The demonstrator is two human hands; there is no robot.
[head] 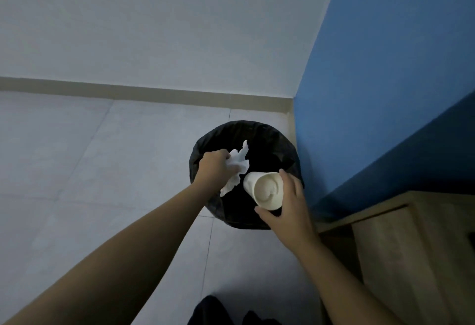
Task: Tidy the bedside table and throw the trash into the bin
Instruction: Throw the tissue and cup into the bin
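Note:
A round bin (pixel 267 134) lined with a black bag stands on the floor in the corner. My left hand (pixel 214 169) grips a crumpled white tissue (pixel 237 164) over the bin's left side. My right hand (pixel 290 203) holds a white paper cup (pixel 264 191) by its rim, tilted with its open mouth toward me, above the bin's near right side. The inside of the bin is dark.
A blue wall (pixel 385 93) rises just right of the bin. A wooden bedside table (pixel 416 247) stands at the lower right. A white wall with a beige skirting (pixel 128 90) runs behind. Pale floor tiles (pixel 77 170) spread to the left.

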